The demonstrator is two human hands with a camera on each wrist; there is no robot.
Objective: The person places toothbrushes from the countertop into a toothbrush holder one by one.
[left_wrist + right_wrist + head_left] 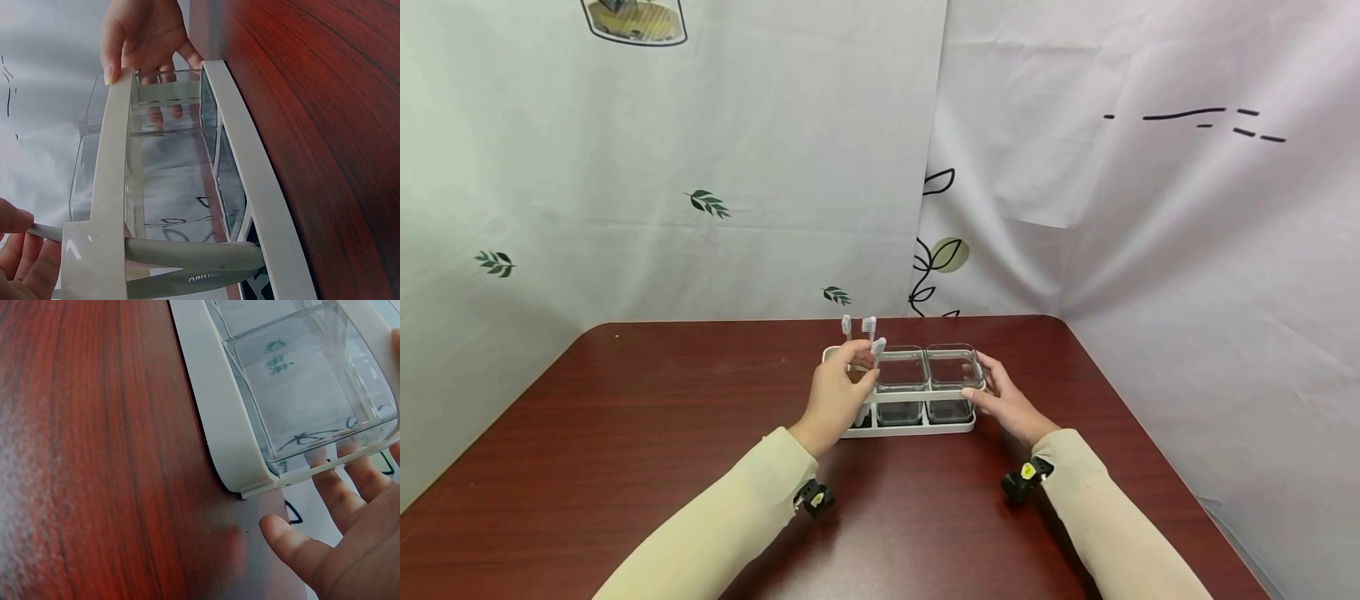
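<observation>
A white toothbrush holder (917,397) stands on the table with two clear cups, the left cup (901,368) and the right cup (955,371), side by side in its frame. At its left end my left hand (837,392) pinches a toothbrush (878,345) between thumb and fingers. Two other toothbrush heads (869,325) rise behind that hand. In the left wrist view, grey-white toothbrush handles (194,254) reach down through the slots to the base. My right hand (1009,404) grips the holder's right end, thumb on the front of the upper rail and fingers behind.
The reddish-brown wooden table (625,458) extends to the left, right and front of the holder. A pale curtain (760,167) with leaf prints hangs just beyond the back edge, and another runs along the right side.
</observation>
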